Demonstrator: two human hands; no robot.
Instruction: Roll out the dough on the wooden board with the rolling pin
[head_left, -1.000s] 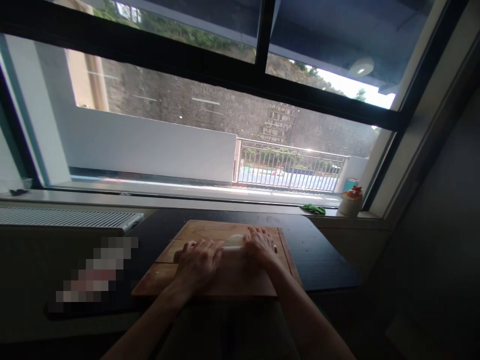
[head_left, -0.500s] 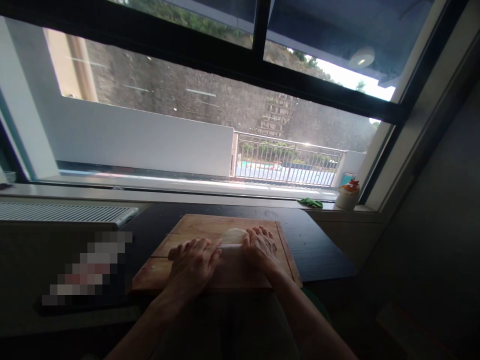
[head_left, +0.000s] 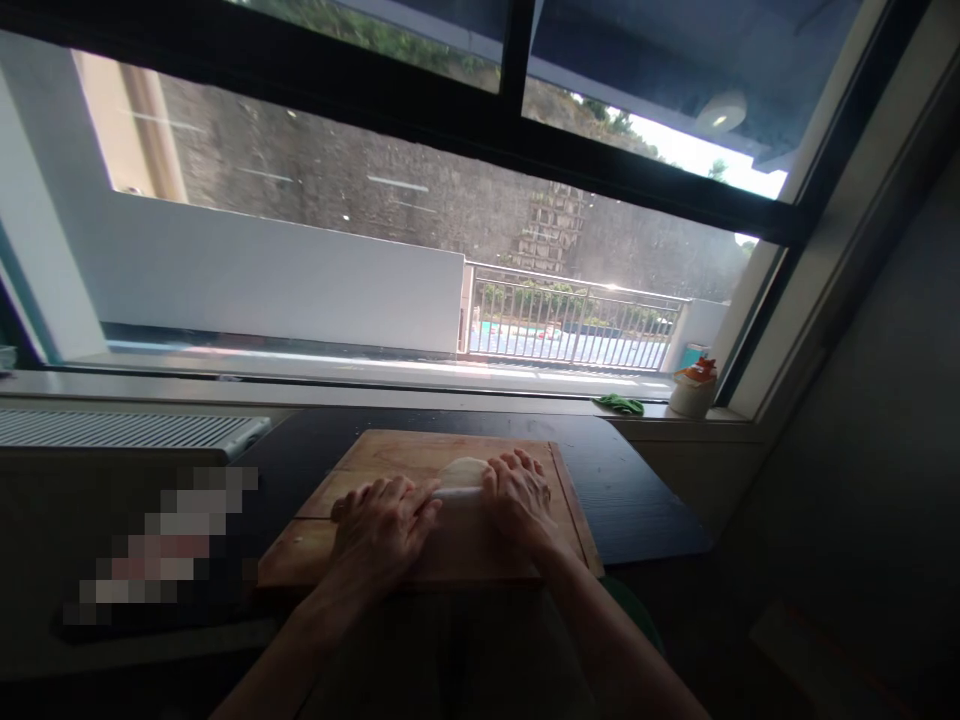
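A rolling pin (head_left: pixel 458 494) lies crosswise on a wooden board (head_left: pixel 405 455). My left hand (head_left: pixel 386 522) is curled over its left part, and the pin's end pokes out past the fingers. Over the right part rests my right hand (head_left: pixel 519 496), its fingers bent forward across the wood. Between the hands a pale stretch of the pin shows. Just beyond it, a flat, rounded piece of white dough (head_left: pixel 463 471) lies on the board, partly covered by the pin and my right fingers.
The board sits on a dark table (head_left: pixel 637 490) against a window sill (head_left: pixel 360 398). A green cloth (head_left: pixel 619 404) and a white bottle with an orange top (head_left: pixel 693 392) stand by the sill. To the left is a white radiator (head_left: pixel 135 430); a blurred-out patch covers the table's left side.
Both hands and the rolling pin stay nearly in place, over the same part of the dough. The whole view has shifted very slightly.
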